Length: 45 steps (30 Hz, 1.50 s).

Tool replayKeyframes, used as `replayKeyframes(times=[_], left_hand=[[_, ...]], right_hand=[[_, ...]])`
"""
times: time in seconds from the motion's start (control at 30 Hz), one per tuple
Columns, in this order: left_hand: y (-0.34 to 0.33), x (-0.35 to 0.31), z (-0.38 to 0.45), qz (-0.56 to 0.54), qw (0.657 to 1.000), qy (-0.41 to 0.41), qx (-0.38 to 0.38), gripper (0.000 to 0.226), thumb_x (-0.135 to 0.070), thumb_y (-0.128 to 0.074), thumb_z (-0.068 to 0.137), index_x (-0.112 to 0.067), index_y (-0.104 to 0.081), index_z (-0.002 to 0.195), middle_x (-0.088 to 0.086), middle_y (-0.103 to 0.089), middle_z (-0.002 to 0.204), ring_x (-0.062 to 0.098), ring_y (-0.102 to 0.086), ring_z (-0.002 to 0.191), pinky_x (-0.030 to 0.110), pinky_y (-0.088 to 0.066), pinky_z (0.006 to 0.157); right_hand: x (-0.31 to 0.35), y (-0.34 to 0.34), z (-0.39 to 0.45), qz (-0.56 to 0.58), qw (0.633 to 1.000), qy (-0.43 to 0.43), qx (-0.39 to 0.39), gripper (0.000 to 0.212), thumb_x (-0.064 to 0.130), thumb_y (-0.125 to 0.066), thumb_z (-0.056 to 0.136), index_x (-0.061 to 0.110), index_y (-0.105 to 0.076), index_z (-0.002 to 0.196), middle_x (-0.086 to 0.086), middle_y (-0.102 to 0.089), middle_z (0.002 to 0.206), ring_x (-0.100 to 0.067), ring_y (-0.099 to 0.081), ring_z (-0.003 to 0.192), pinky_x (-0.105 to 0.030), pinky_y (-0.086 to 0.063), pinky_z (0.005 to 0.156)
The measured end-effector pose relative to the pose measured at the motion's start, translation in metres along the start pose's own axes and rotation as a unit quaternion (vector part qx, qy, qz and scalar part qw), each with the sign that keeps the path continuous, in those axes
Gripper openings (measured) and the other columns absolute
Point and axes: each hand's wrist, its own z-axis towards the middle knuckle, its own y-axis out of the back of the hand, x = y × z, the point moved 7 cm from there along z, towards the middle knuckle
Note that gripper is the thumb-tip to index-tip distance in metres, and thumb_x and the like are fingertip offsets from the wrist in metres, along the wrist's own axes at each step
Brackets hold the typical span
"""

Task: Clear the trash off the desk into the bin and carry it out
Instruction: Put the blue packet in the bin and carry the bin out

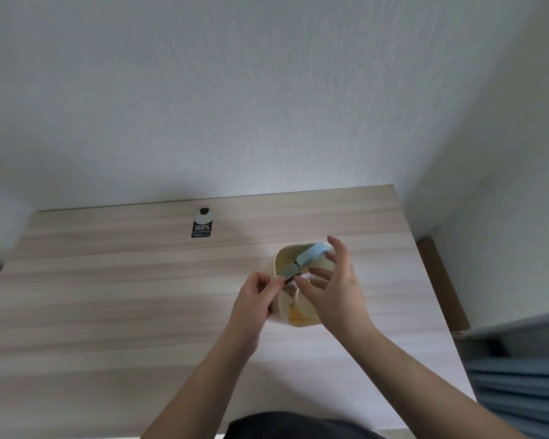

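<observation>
A small cream bin (279, 263) stands on the wooden desk (140, 296), right of the middle. A light blue handle (311, 255) lies across its opening. Pale trash (300, 307) with a yellow patch shows inside the near part. My left hand (255, 296) pinches the bin's near left rim at the handle's end. My right hand (333, 286) hovers over the opening with fingers spread, its fingertips at the far end of the handle. Whether it touches the handle I cannot tell.
A white cable grommet (204, 214) with a black label (202, 230) below it sits near the desk's back edge. White walls close the back and right side. Grey-blue fabric (517, 384) lies past the desk's right edge.
</observation>
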Motion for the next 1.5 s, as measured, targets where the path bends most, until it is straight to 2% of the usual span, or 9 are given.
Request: replayKeyframes(times=[0.13,0.23,0.47,0.67,0.83,1.0,1.2,1.4,1.5], left_hand=[[0.008,-0.004,-0.001,-0.009,1.0,-0.008,0.005,0.021,-0.024,-0.065,0.09,-0.011,-0.051,0.082,0.001,-0.047,0.062,0.009,-0.041,0.05,0.019,-0.035,0.046],[0.011,-0.008,-0.002,-0.023,1.0,-0.013,0.013,0.025,-0.029,-0.066,0.083,-0.01,-0.049,0.083,-0.005,-0.044,0.057,0.008,-0.038,0.048,0.017,-0.034,0.045],[0.012,-0.004,-0.006,0.007,0.999,-0.028,0.032,0.023,-0.02,-0.064,0.092,-0.011,-0.048,0.08,-0.005,-0.042,0.055,0.009,-0.035,0.05,0.018,-0.033,0.049],[0.013,0.0,-0.01,-0.001,0.999,-0.015,0.031,0.021,-0.022,-0.064,0.092,-0.012,-0.049,0.081,-0.003,-0.042,0.058,0.01,-0.036,0.052,0.021,-0.033,0.051],[0.018,0.001,-0.009,-0.014,1.0,-0.004,0.013,0.023,-0.024,-0.066,0.09,-0.014,-0.048,0.078,-0.004,-0.044,0.058,0.01,-0.038,0.052,0.018,-0.035,0.048],[0.023,-0.002,-0.008,-0.014,1.0,0.0,0.014,0.027,-0.035,-0.069,0.08,-0.013,-0.051,0.082,-0.006,-0.042,0.056,0.011,-0.038,0.054,0.025,-0.035,0.057],[0.021,-0.009,-0.008,-0.022,0.999,-0.011,0.025,0.026,-0.039,-0.065,0.08,-0.016,-0.052,0.081,-0.008,-0.037,0.054,0.011,-0.035,0.053,0.024,-0.033,0.053],[0.015,-0.015,-0.014,-0.019,0.998,-0.016,0.05,0.027,-0.043,-0.065,0.075,-0.018,-0.054,0.075,-0.004,-0.035,0.056,0.012,-0.033,0.05,0.022,-0.03,0.048],[0.009,-0.018,-0.02,-0.023,0.997,-0.018,0.07,0.033,-0.045,-0.067,0.073,-0.015,-0.057,0.08,0.004,-0.042,0.063,0.015,-0.041,0.054,0.024,-0.033,0.05]], right_hand=[[0.004,0.007,0.0,-0.209,0.975,0.078,0.02,0.055,0.023,-0.063,0.087,0.031,-0.04,0.136,0.005,-0.039,0.136,-0.009,-0.06,0.095,-0.024,-0.049,0.069],[0.008,0.001,-0.003,-0.469,0.864,0.183,0.009,0.051,0.007,-0.073,0.072,0.02,-0.058,0.119,-0.006,-0.055,0.122,-0.027,-0.061,0.087,-0.032,-0.048,0.063],[0.022,0.0,0.007,-0.545,0.792,0.276,-0.02,0.022,0.009,-0.081,0.059,0.015,-0.066,0.073,-0.002,-0.061,0.068,-0.024,-0.055,0.058,-0.029,-0.045,0.051],[0.023,0.006,0.005,-0.488,0.827,0.273,-0.062,0.015,0.005,-0.077,0.064,0.009,-0.065,0.072,-0.008,-0.059,0.067,-0.027,-0.054,0.054,-0.031,-0.047,0.049],[0.015,-0.019,-0.006,-0.488,0.819,0.3,0.035,0.028,0.004,-0.084,0.055,0.015,-0.064,0.071,-0.002,-0.057,0.064,-0.023,-0.054,0.053,-0.027,-0.044,0.049],[0.008,-0.018,-0.01,-0.469,0.832,0.272,0.123,0.038,0.003,-0.064,0.082,0.015,-0.058,0.117,-0.005,-0.064,0.099,-0.029,-0.062,0.082,-0.033,-0.047,0.066],[0.041,0.04,-0.013,-0.297,0.905,0.305,-0.019,0.03,0.001,-0.067,0.081,0.011,-0.067,0.108,-0.006,-0.07,0.097,-0.027,-0.066,0.079,-0.035,-0.055,0.063],[-0.009,0.079,-0.004,-0.139,0.986,0.092,-0.005,0.029,0.029,-0.049,0.097,0.029,-0.06,0.123,0.012,-0.063,0.117,0.008,-0.057,0.095,-0.005,-0.043,0.079],[-0.039,0.076,-0.011,-0.066,0.996,-0.008,0.06,0.042,0.052,-0.039,0.094,0.038,-0.051,0.131,0.016,-0.057,0.13,-0.002,-0.054,0.118,-0.025,-0.043,0.101]])
